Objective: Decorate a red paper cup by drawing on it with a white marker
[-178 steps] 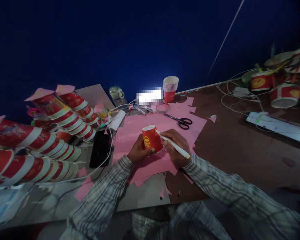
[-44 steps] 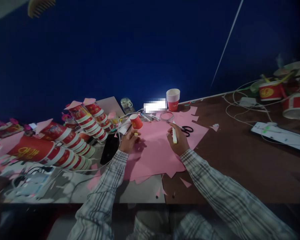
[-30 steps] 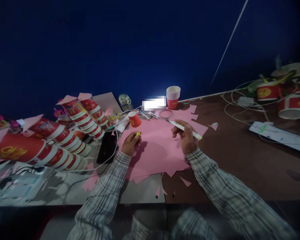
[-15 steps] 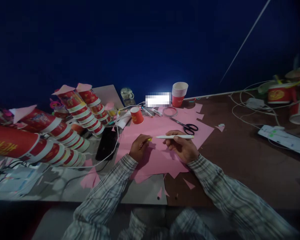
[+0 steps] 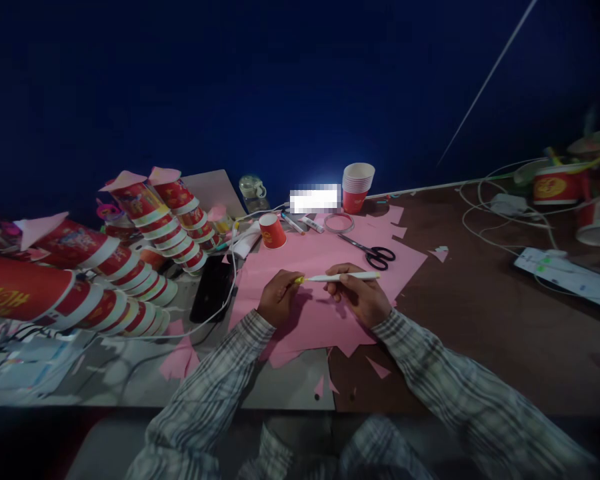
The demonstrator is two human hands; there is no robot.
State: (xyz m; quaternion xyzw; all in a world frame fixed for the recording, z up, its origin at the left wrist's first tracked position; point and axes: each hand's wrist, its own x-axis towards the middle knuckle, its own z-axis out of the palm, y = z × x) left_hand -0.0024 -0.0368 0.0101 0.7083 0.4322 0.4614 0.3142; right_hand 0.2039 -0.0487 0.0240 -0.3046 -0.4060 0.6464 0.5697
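Observation:
Over a large pink paper sheet, my right hand holds a white marker pen level, its tip pointing left. Pinched in the fingertips of my left hand is a small yellow pen cap. The pen's tip is at the cap; whether it has entered it I cannot tell. Black-handled scissors lie on the pink sheet, beyond and to the right of my right hand. Behind my left hand, a red paper cup stands upside down.
Stacked paper-cup towers with pink cones fill the left side. A black phone and a white cable lie beside the sheet. At the back are a cup stack and a clear jar. A power strip is at right.
My right hand has moved the marker pen slightly left, bringing its tip up to the yellow cap. My left hand has stayed nearly still.

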